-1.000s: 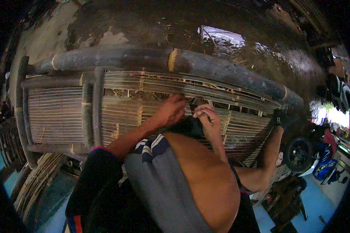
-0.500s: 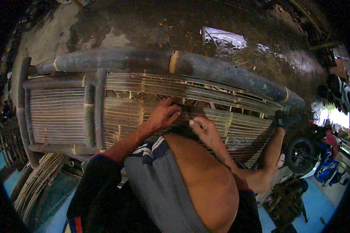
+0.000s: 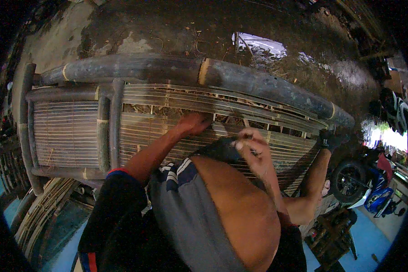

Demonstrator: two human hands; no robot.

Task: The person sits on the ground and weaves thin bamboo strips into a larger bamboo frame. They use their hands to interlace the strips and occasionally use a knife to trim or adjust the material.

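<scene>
A long bamboo bench (image 3: 136,68) with a seat of thin split-bamboo slats (image 3: 145,123) lies across the view before me. My left hand (image 3: 195,123) reaches down to the slats, at the edge of a gap among them; it is smeared by motion and its fingertips are hidden. Over the seat to the right of it, my right hand (image 3: 256,152) is raised with thumb and fingers curled together. Anything pinched there is too small to make out. Through the gap, bits of bamboo show beneath the seat.
My bent knee (image 3: 235,204) is close below my hands, and my foot (image 3: 327,138) rests at the bench's right end. A bundle of bamboo strips (image 3: 43,213) lies at lower left. A blue motorcycle (image 3: 377,199) stands at right. Dark bare floor (image 3: 167,27) stretches beyond the bench.
My right hand has moved right and its fingers have turned upward, away from the left hand. My left hand has shifted slightly and blurred, staying by the gap.
</scene>
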